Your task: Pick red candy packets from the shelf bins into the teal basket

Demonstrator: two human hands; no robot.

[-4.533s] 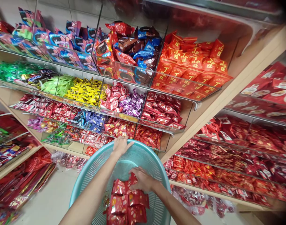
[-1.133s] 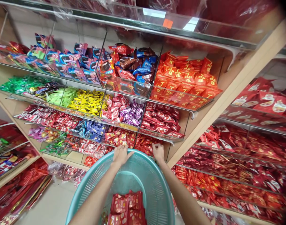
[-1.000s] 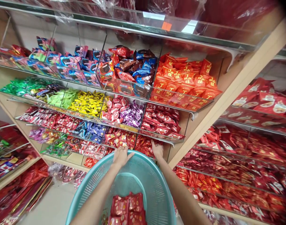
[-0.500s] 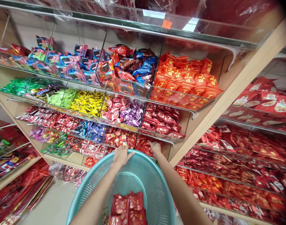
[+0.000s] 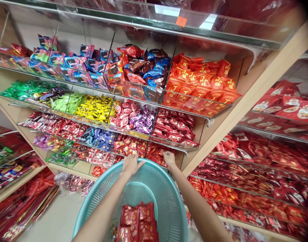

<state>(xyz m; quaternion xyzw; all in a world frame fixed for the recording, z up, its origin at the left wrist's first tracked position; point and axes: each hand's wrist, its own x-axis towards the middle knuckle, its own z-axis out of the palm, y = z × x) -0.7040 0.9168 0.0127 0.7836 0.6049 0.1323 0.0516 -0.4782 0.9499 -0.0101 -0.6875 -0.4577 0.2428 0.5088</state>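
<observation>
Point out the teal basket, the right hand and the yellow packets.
Teal basket (image 5: 168, 205): head view, on its inner wall, right side.
Right hand (image 5: 169, 159): head view, on the back of the hand.
Yellow packets (image 5: 94, 109): head view, mid-pile.

The basket (image 5: 169, 205) is before the shelf unit (image 5: 247, 101), a stack of packets (image 5: 137, 222) lying in its near part. The left hand (image 5: 130, 164) is on the basket's far edge; the right hand (image 5: 169, 159) is just beyond that edge, to the right, at the low-lying sachets (image 5: 156, 154), though contact is hard to make out. Higher up are biscuit packs (image 5: 143, 69), with snack bags (image 5: 198, 84) to their right. Right of the unit lie pouches (image 5: 270, 148) in tiers; wrapped bundles (image 5: 75, 180) lie at the unit's foot, left of the basket
</observation>
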